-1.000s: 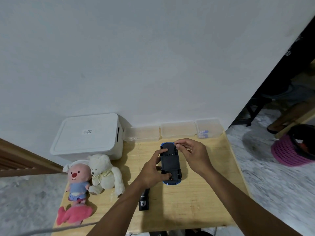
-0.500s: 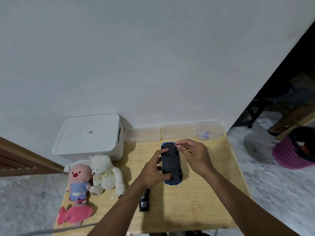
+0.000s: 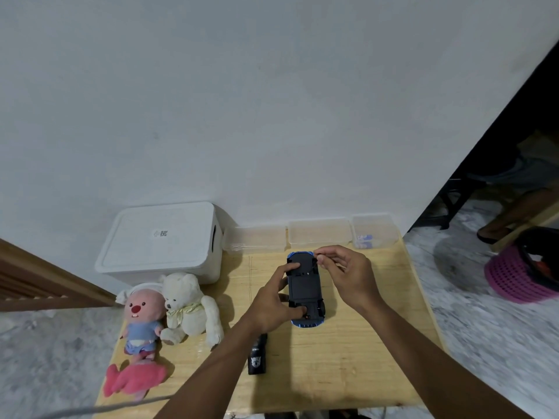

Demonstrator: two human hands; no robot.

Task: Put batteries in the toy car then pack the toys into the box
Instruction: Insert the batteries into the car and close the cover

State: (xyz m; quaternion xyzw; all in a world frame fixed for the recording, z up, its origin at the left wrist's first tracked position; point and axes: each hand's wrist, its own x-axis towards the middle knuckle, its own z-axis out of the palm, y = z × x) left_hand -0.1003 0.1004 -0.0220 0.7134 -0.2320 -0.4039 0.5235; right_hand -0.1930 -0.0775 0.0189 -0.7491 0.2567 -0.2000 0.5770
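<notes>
The toy car lies upside down on the wooden tabletop, its black underside facing up and a blue rim showing at both ends; it sits near the middle of the tabletop, lengthwise toward the wall. The left hand grips the car from its left side, one finger laid over the far part of the underside and the thumb pressed near the nearer end by the rear wheels; the right hand is partly curled at the car's far right corner, its fingertips pinched together against that corner; whether they hold anything small cannot be told.

A white box with its lid on stands at the back left of the tabletop, against the wall; three clear plastic tubs line the back edge to its right, and the rightmost holds some small bluish items too blurred to name. A white teddy bear sits in front of the box, touching a pink plush toy in a blue top on its left; a pink fish-shaped plush lies nearer the front edge. A small black object lies on the tabletop just beside the left wrist. On the floor to the right sits a pink basket.
</notes>
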